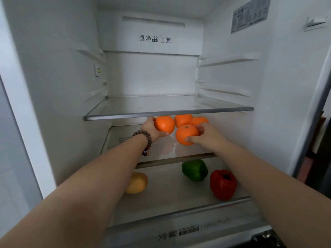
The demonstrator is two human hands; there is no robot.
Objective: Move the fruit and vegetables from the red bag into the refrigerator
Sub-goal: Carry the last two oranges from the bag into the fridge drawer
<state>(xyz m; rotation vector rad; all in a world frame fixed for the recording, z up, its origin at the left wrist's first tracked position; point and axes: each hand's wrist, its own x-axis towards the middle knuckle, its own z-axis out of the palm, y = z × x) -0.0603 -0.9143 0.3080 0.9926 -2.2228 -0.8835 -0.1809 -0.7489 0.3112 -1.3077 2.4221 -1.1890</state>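
Observation:
Both my arms reach into the open refrigerator. My left hand (152,130), with a bead bracelet on the wrist, grips an orange (164,124) just above the middle glass shelf (172,159). My right hand (207,134) holds a second orange (186,134) over the same shelf. Two more oranges (182,119) (198,120) lie behind them at the back. On the lower shelf (175,192) sit a green pepper (194,170), a red pepper (223,184) and a yellow fruit (137,182), partly hidden by my left forearm. The red bag is out of view.
The top glass shelf (168,114) is bare and overhangs the oranges. White side walls with shelf rails close in left and right. A drawer front with printed lettering (179,231) runs along the bottom. The fridge's right edge (315,104) borders a dark room.

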